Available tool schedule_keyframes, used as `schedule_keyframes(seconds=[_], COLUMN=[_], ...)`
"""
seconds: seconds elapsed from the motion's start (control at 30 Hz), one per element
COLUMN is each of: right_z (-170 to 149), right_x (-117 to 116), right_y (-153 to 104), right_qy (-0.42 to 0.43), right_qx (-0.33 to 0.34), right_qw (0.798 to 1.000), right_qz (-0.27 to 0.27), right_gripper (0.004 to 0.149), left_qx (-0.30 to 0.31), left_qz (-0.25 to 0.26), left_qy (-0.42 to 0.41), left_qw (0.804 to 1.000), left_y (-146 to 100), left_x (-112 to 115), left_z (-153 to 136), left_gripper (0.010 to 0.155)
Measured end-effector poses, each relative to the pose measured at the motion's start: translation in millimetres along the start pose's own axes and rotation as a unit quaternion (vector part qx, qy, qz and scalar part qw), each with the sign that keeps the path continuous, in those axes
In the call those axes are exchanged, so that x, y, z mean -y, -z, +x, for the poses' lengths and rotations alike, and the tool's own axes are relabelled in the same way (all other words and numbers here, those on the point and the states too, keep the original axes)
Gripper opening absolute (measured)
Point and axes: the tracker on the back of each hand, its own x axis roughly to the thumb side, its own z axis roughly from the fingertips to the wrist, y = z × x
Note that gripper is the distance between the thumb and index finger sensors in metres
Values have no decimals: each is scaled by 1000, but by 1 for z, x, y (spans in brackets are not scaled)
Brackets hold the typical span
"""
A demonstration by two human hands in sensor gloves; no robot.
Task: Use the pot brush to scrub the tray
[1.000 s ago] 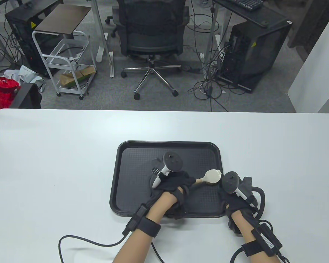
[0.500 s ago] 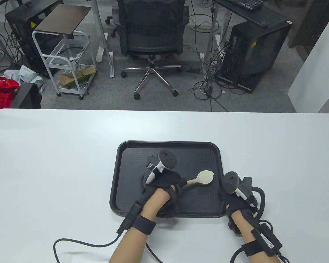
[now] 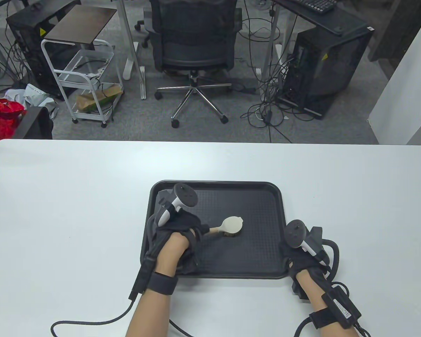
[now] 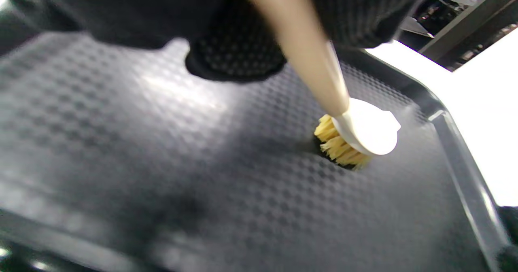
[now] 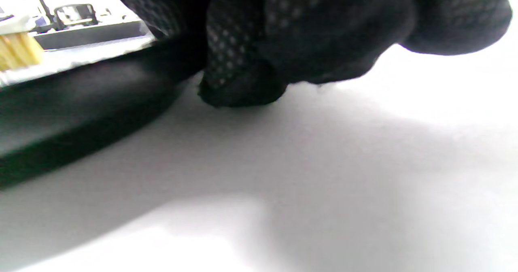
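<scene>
Table view: brush mid-scrub, tray pinned at right corner

Left hand (image 3: 177, 230) over the left part of the tray (image 3: 266, 191), fingers wrapped round the brush (image 3: 228, 226) handle. Handle angled low, head out toward the tray's middle; probably held that way to keep the bristles flat on the floor while sweeping sideways. Left wrist view confirms: yellow bristles (image 4: 338, 144) splayed against the textured tray bottom, white cap on top, so pressing down, not hovering. Blur there, likely motion.

Right hand (image 3: 303, 252) parked at the tray's near right corner, half on the rim, half on the table (image 3: 73, 196). Right wrist view: gloved fingertips (image 5: 240, 86) down on the table just beside the tray's outer edge (image 5: 81, 114). Grip of right hand: nothing clasped that shows; fingers bent, pressed against rim and table, exact curl not clear. Judged a brace, stopping the tray sliding under the scrub strokes.

Tray flat on the table, near the front edge, centre-right. Nothing visible on its surface to remove; progress not judgeable. Risk: tray skidding if the brace lifts.
</scene>
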Motion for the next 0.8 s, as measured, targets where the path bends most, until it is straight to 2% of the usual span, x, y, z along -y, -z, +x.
schedule_keyframes(seconds=[0.23,0.37,0.5,0.63,0.8], right_z=[0,0,0,0,0], right_x=[0,0,0,0,0], right_y=[0,0,0,0,0], right_qy=[-1,0,1,0,1], right_qx=[0,0,0,-1,0], right_qw=[1000,1000,1000,1000,1000], right_qz=[-1,0,0,-1,0], right_gripper=[58,58,58,58,58], left_qx=[-32,-55,-90,-87,-105], left_qz=[-9,-16,7,5,27], left_qy=[-10,-37,-67,-106,-147], left_qw=[999,998,994,991,983], left_y=[-2,-1,-6,-12,-22], left_x=[-16,-26,-40,-48,-59], left_z=[-29,-60,-92,-121,-159], left_gripper=[57,56,56,55,51])
